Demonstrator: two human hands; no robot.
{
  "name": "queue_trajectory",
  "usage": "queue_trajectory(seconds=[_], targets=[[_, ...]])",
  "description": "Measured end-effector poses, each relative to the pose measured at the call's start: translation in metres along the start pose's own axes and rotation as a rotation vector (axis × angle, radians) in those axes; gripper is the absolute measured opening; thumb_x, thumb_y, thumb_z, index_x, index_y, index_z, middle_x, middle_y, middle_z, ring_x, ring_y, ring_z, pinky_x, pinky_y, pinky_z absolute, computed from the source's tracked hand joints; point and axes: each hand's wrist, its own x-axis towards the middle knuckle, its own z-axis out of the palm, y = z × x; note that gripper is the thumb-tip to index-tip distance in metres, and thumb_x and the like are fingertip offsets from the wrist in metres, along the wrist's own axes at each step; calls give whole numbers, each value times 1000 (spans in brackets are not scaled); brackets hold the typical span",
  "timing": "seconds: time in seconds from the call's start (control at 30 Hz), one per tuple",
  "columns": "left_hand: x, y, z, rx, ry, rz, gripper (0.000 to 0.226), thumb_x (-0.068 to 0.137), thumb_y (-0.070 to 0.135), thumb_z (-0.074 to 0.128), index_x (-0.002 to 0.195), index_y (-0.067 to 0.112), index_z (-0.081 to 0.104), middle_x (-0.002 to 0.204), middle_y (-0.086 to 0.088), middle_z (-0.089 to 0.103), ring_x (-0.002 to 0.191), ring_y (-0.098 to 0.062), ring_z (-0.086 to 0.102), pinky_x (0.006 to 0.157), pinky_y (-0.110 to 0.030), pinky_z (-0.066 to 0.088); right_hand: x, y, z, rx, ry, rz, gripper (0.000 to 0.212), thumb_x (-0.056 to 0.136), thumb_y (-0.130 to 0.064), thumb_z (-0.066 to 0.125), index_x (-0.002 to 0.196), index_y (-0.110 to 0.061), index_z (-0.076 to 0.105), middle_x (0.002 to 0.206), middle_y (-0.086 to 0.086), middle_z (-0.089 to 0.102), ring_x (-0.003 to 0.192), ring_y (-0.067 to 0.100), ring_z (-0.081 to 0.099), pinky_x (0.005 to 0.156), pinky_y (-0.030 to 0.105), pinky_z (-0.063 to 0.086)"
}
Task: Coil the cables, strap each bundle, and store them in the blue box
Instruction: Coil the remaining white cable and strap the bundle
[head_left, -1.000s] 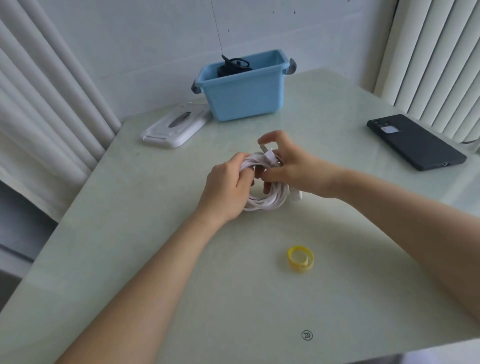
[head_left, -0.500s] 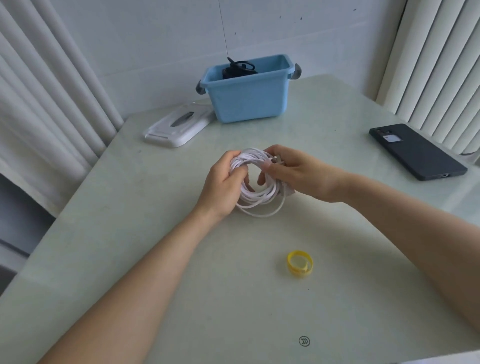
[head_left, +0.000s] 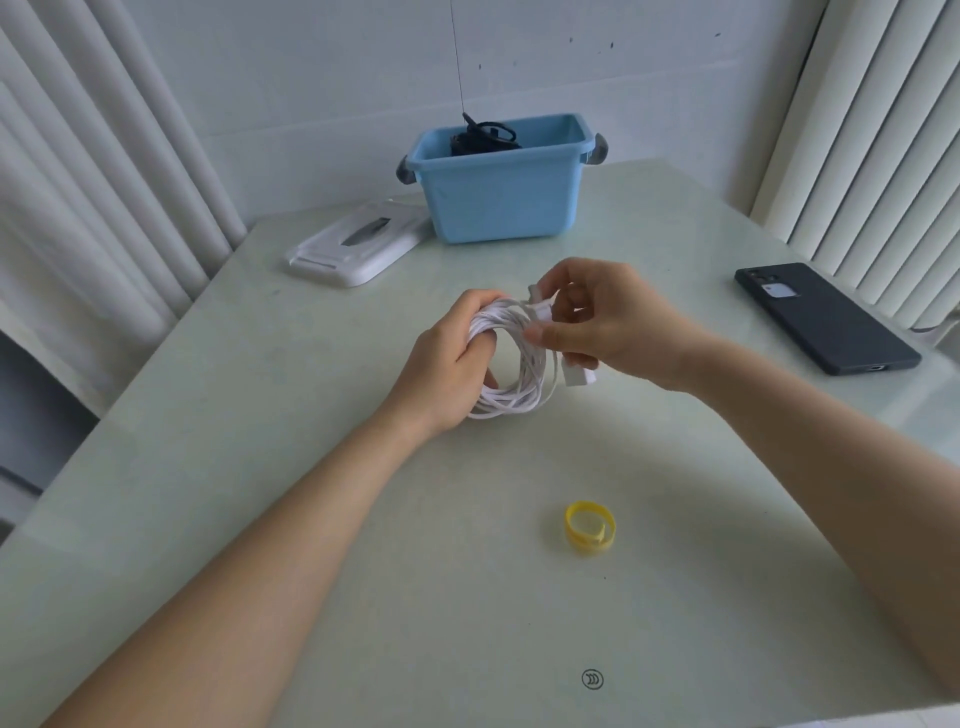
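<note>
Since half a second ago the right hand (head_left: 608, 327) has risen to the top of the coil, where its fingers pinch a plug end of the thin white coiled cable (head_left: 519, 400). The left hand (head_left: 447, 374) grips the loops' left side, mid-table. If either grip slackens before the yellow looped strap (head_left: 589, 531) lying nearby goes on, the loops could spring apart. The pale green glossy tabletop (head_left: 311, 519) carries a blue plastic box (head_left: 498, 202) at its far edge. White wall and vertical blinds surround it.
</note>
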Motion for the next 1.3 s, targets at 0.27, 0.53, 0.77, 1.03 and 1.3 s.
queue_trajectory(seconds=[0.27, 0.53, 0.77, 1.03, 1.3], targets=[[-3, 9, -1, -265, -30, -82, 22, 86, 39, 59, 99, 22, 63, 71, 14, 58, 59, -15, 55, 61, -32, 48, -2, 10, 13, 131, 127, -118, 27, 78, 0, 81, 103, -3, 72, 78, 8, 71, 61, 12, 64, 68, 25, 57], [-3, 10, 2, -326, 80, -46, 24, 101, 25, 58, 90, 4, 54, 57, 17, 51, 49, -17, 49, 50, -26, 44, 3, 12, 9, -1, 159, -127, 26, 96, -19, 65, 122, -23, 65, 112, -3, 66, 99, 12, 62, 94, 31, 52], [-4, 16, 6, -478, 211, -81, 28, 105, 28, 51, 82, 13, 49, 56, 16, 48, 48, -14, 46, 51, -26, 43, -5, 7, 26, 402, -144, 112, 31, 106, -27, 45, 118, -7, 65, 112, 21, 68, 97, 31, 65, 89, 47, 53], [-6, 22, 14, -550, 217, -200, 31, 104, 38, 50, 85, 14, 51, 64, 8, 49, 54, -15, 51, 59, -30, 46, -1, 9, 17, 273, -172, 62, 33, 93, -21, 64, 108, 8, 60, 82, 10, 60, 79, 27, 54, 74, 41, 41], [-10, 32, -19, -88, 3, 103, 32, 73, 46, 76, 95, 26, 63, 101, 7, 63, 90, -8, 58, 76, -28, 48, -10, 31, -21, 164, -149, 110, 18, 101, -14, 57, 88, -2, 61, 74, 4, 60, 68, 18, 57, 68, 37, 43]])
